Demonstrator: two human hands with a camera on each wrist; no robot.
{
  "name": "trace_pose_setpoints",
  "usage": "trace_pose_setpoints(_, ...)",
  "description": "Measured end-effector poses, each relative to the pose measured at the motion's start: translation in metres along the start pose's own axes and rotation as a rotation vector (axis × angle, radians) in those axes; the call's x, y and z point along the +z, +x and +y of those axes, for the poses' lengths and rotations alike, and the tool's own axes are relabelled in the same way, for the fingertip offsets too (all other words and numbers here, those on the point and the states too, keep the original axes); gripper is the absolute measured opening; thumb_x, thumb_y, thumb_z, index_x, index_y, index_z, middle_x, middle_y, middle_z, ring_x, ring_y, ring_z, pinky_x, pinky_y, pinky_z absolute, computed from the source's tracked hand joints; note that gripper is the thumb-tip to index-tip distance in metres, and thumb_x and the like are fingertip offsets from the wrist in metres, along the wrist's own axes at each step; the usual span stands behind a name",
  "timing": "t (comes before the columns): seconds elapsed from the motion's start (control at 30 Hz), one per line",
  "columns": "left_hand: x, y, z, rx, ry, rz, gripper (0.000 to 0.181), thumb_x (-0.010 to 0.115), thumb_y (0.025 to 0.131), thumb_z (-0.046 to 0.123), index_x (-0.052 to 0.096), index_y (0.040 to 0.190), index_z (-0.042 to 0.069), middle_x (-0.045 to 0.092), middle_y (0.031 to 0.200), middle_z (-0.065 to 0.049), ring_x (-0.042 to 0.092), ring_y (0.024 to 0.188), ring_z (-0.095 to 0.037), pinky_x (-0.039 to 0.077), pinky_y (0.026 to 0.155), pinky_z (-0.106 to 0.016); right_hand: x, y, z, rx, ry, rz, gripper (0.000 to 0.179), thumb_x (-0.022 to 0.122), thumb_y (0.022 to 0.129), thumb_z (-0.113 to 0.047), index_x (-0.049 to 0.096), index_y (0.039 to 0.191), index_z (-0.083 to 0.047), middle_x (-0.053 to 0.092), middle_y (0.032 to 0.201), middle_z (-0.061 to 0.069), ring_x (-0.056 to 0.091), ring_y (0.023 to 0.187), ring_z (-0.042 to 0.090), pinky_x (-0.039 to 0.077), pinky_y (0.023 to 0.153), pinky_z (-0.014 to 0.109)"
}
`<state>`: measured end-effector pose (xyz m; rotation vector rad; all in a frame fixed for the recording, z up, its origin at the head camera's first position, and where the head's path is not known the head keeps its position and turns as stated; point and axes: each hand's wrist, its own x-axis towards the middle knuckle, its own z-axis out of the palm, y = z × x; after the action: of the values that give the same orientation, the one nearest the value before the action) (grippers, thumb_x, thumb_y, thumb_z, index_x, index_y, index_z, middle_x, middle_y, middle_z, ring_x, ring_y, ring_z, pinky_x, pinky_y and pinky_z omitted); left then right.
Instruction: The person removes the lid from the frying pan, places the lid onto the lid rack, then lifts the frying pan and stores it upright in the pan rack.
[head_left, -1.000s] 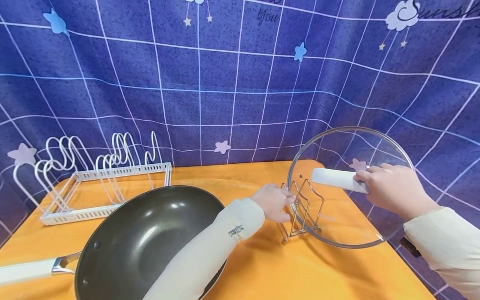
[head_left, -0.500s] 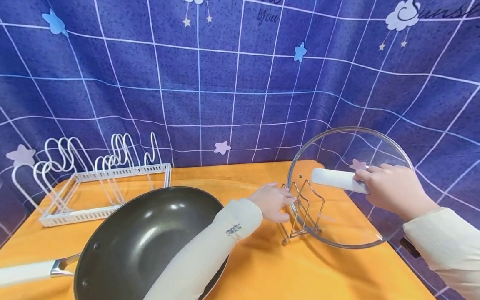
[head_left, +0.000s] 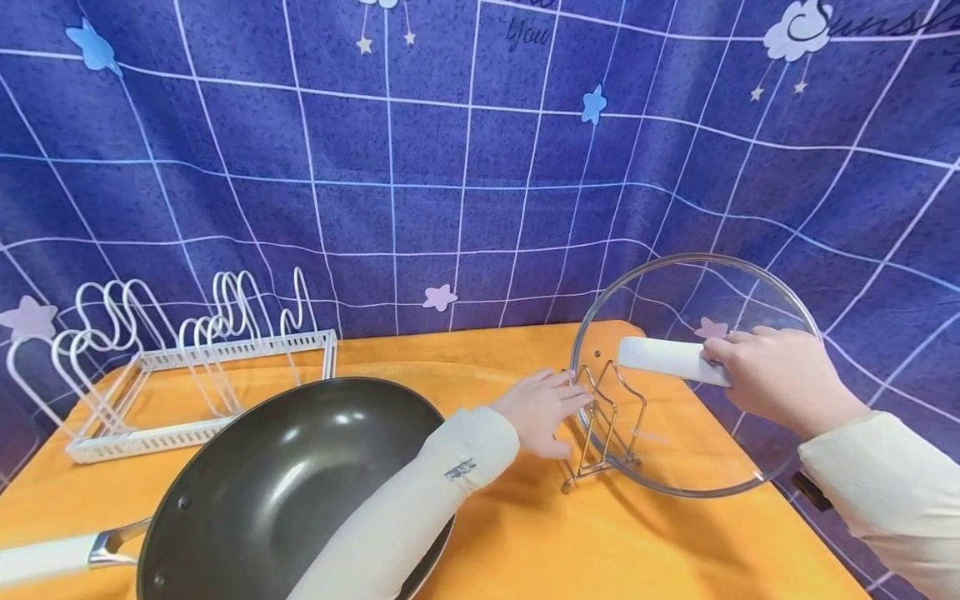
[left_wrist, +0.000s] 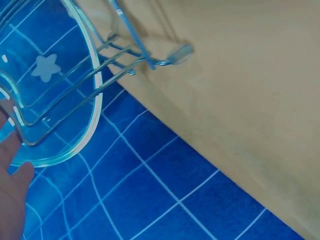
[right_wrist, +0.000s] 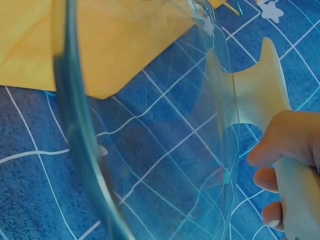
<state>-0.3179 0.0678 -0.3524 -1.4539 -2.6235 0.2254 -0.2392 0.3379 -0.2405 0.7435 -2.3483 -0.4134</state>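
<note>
A round glass lid (head_left: pixel 675 454) with a metal rim stands upright, its left edge among the wires of a small metal rack (head_left: pixel 603 417). My right hand (head_left: pixel 783 375) grips the lid's white handle (head_left: pixel 663 357); the right wrist view shows the thumb and fingers curled around the handle (right_wrist: pixel 300 200). My left hand (head_left: pixel 536 412) is at the rack's left side, fingers extended and thumb apart. Its fingertips overlap the wires in the head view; whether they touch cannot be told. In the left wrist view only part of the left hand (left_wrist: pixel 12 195) shows beside the rack's wires.
A large dark wok (head_left: pixel 300 467) with a white handle (head_left: pixel 48 558) lies at the front left, partly under my left forearm. Behind it stands a white wire dish rack (head_left: pixel 187 429). An orange cloth (head_left: pixel 450 358) covers the table; a blue gridded curtain (head_left: pixel 450 167) hangs behind.
The left hand's fingers have straightened and spread slightly at the rack. The lid, rack and right hand keep their places relative to each other; the whole head view shifts slightly left.
</note>
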Motion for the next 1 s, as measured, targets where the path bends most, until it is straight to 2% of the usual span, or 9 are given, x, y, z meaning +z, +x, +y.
trace_pose_setpoints(0.17,0.006,-0.002,0.000,-0.015,-0.048,-0.008,0.084,0.057,0.083,0.053,0.024,0.153,0.020,0.021,0.157,0.004,0.010,0.145,-0.017,0.010,0.118,-0.037,-0.001,0.000,0.000,-0.006,-0.002,0.015,0.034,0.079,0.048,-0.001,0.065,0.077,-0.014,0.055,0.060,-0.001,0.041,0.044,0.014,0.032,0.034,0.029)
trace_pose_setpoints(0.37,0.008,-0.004,0.001,-0.011,-0.047,-0.006,0.088,0.056,0.083,0.056,0.020,0.154,0.017,0.017,0.158,0.001,0.007,0.146,-0.019,0.007,0.117,-0.036,-0.001,0.002,0.000,-0.009,-0.008,0.012,0.035,0.079,0.049,-0.001,0.065,0.078,-0.013,0.057,0.061,0.000,0.041,0.044,0.014,0.033,0.034,0.029)
trace_pose_setpoints(0.53,0.009,-0.003,0.002,-0.017,-0.032,-0.006,0.089,0.056,0.082,0.057,0.020,0.153,0.017,0.017,0.158,0.001,0.008,0.146,-0.019,0.008,0.117,-0.036,0.000,0.004,-0.001,0.003,-0.010,0.001,0.032,0.078,0.051,-0.001,0.065,0.078,-0.014,0.061,0.064,0.002,0.040,0.044,0.013,0.032,0.034,0.029)
trace_pose_setpoints(0.7,0.009,-0.002,0.001,-0.016,-0.065,-0.005,0.087,0.057,0.081,0.055,0.022,0.153,0.019,0.021,0.157,0.003,0.008,0.145,-0.017,0.009,0.117,-0.037,-0.001,0.006,-0.001,0.020,-0.009,-0.021,0.031,0.078,0.053,0.000,0.065,0.077,-0.015,0.067,0.074,0.005,0.040,0.044,0.014,0.032,0.034,0.030)
trace_pose_setpoints(0.93,0.008,-0.001,-0.001,-0.022,-0.117,-0.012,0.083,0.059,0.082,0.050,0.025,0.153,0.023,0.024,0.156,0.006,0.010,0.145,-0.015,0.010,0.117,-0.040,-0.001,0.011,-0.004,0.023,-0.021,-0.049,0.030,0.080,0.054,-0.002,0.067,0.078,-0.014,0.071,0.092,0.015,0.053,0.049,0.020,0.037,0.035,0.030)
trace_pose_setpoints(1.0,0.006,-0.001,-0.001,-0.024,-0.122,-0.019,0.082,0.059,0.082,0.050,0.026,0.152,0.024,0.025,0.156,0.007,0.010,0.145,-0.014,0.011,0.117,-0.040,-0.002,0.012,-0.005,0.035,-0.023,-0.078,0.030,0.081,0.055,-0.004,0.067,0.079,-0.014,0.070,0.092,0.015,0.054,0.049,0.020,0.038,0.036,0.030)
